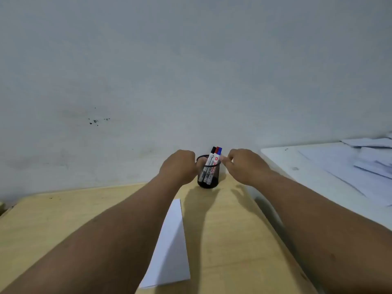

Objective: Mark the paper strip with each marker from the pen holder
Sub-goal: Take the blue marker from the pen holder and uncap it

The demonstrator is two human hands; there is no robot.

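Note:
A black mesh pen holder (pixel 209 181) stands at the far edge of the wooden table, against the wall. Three markers stick up out of it: black cap (pixel 212 150), red cap (pixel 216 150), blue cap (pixel 219 151). My left hand (pixel 179 166) grips the holder's left rim and side. My right hand (pixel 244 164) is at the holder's right, its fingertips touching the blue-capped marker just below the cap. A white paper strip (pixel 171 245) lies flat on the table in front of the holder, partly under my left forearm.
The wooden table (pixel 229 240) ends at a grey wall (pixel 191 71) right behind the holder. A white surface (pixel 307 172) adjoins on the right, with several loose white sheets (pixel 364 160) on it.

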